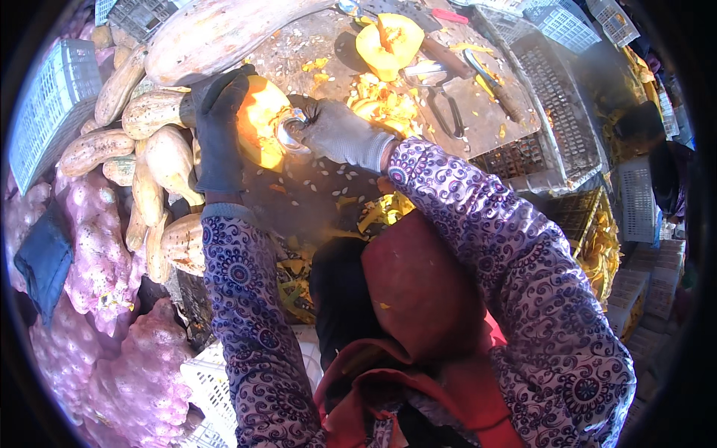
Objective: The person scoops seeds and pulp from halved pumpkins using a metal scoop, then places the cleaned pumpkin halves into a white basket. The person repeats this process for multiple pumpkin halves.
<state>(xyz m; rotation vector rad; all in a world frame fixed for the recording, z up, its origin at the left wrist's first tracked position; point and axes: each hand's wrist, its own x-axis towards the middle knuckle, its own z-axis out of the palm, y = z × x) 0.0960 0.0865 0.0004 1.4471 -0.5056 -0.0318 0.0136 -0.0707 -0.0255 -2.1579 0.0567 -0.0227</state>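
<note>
My left hand (221, 129), in a dark glove, holds a cut piece of orange pumpkin (259, 126) from its left side. In my right hand (341, 134), gloved in pale knit, is a shiny metal scoop or ring-shaped scraper (291, 131), pressed against the pumpkin's fibrous inside; its handle is hidden. Beyond the right hand a hollowed pumpkin piece (389, 45) stands on the board (482, 134), with a heap of pumpkin pulp (386, 103) nearer me. A metal-framed peeler (442, 101) and a wooden-handled knife (493, 84) lie to the right.
A large pale pumpkin (207, 36) lies at the board's far left, with whole long squashes (168, 157) heaped below it. Pink net sacks (95, 241) fill the left side. A plastic crate (560, 101) adjoins the board's right edge; another crate (594, 241) holds peelings.
</note>
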